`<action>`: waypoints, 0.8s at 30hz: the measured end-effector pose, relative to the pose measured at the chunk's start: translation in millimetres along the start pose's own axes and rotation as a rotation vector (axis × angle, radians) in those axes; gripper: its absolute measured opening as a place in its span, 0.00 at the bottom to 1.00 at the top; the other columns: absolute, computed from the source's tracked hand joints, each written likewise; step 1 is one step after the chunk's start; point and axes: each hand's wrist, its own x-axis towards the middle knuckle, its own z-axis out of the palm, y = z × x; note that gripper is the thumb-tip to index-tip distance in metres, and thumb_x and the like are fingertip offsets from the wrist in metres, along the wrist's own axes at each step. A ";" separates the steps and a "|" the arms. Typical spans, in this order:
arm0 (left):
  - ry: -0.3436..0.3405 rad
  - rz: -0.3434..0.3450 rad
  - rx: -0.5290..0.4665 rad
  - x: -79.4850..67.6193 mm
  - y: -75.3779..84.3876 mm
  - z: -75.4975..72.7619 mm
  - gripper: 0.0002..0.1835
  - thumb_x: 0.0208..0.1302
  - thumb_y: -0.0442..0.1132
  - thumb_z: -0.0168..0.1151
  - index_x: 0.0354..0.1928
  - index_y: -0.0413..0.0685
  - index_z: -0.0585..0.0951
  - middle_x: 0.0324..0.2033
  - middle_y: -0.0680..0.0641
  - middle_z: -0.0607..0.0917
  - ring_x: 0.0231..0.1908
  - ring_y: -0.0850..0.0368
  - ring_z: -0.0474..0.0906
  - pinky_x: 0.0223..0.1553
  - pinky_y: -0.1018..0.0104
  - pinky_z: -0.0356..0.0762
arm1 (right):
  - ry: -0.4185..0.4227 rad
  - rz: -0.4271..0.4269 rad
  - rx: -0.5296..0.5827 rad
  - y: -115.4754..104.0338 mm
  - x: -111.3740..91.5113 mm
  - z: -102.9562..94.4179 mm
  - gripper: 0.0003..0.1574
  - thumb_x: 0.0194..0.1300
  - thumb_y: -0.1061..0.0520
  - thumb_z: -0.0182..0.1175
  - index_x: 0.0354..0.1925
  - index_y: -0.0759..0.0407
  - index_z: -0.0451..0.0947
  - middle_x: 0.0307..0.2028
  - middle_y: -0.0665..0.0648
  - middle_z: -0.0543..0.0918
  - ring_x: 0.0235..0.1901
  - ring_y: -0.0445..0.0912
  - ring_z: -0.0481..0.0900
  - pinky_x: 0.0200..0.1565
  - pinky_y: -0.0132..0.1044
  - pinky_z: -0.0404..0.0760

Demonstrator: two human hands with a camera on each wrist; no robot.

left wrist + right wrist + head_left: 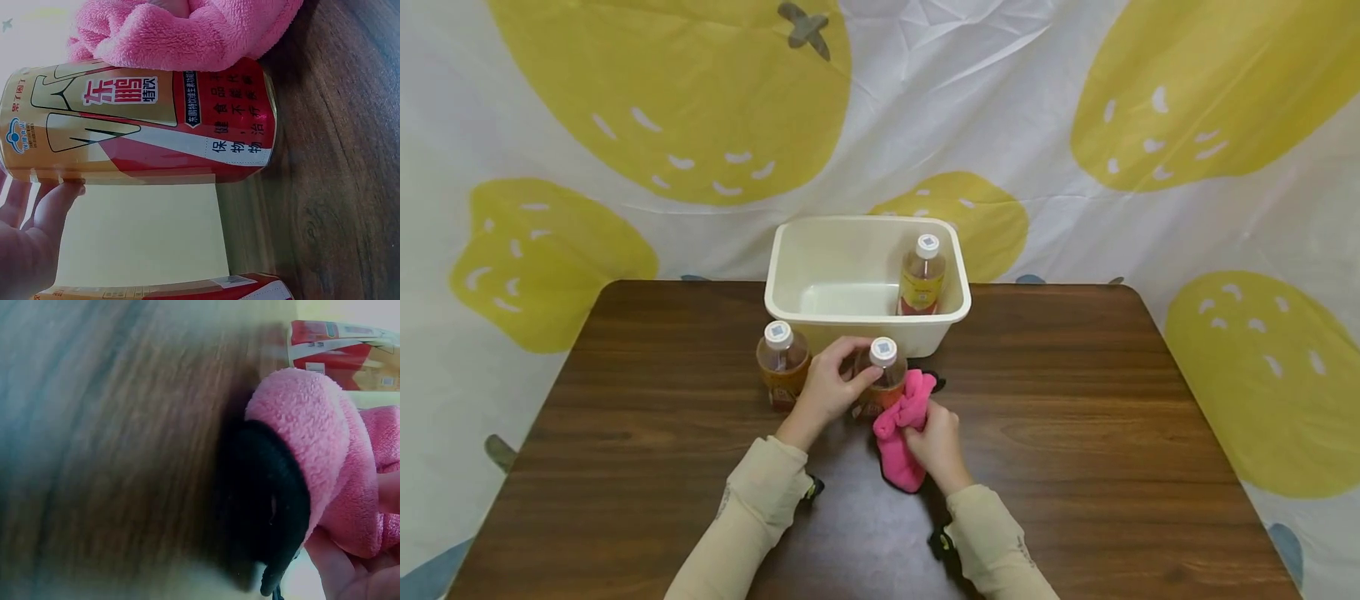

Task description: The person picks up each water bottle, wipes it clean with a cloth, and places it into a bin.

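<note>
where the left grip [831, 383] meets the middle bottle [150, 137]: it is curled round the transparent shoulder, grasping the bottle just below its white cap [883, 351].
right grip [942, 442]: clenched on a bunched pink cloth [898, 458], which touches the bottle's side.
pink cloth: plush, fuzzy pile in thick rounded folds, with a matte black edging [265, 487].
middle bottle's shape and stance: a rounded cylinder narrowing toward the neck; it stands upright on the desk [1060, 400], cap up, long axis vertical, just in front of the cream tub [842, 250]. the left wrist view is turned, so there its top end points left.
label [131, 94]: glossy gold and red with a white diagonal band; large 东鹏特饮, the same name again in a narrow dark strip, red 累了困了 near the top, black columns including 保健; a blue emblem, its small print unreadable.
cap: white, a square pattern printed on its flat top.
left bottle [784, 387]: similar, upright beside the left grip.
cream tub: smooth, round-cornered, rimmed; a third bottle [921, 287] with a yellow label stands inside at the right end.
desk: dark brown, streaked wood grain.
backdrop [722, 100]: creased white fabric, big yellow fruit shapes.
</note>
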 end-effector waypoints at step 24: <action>-0.024 -0.008 -0.019 1.1 0.3 -3.6 0.16 0.48 0.26 0.62 0.43 0.36 0.79 0.39 0.39 0.81 0.42 0.47 0.76 0.42 0.54 0.77 | 0.081 -0.223 0.043 -63.9 38.3 -53.7 0.10 0.45 0.61 0.68 0.29 0.62 0.79 0.27 0.57 0.79 0.26 0.47 0.75 0.28 0.39 0.75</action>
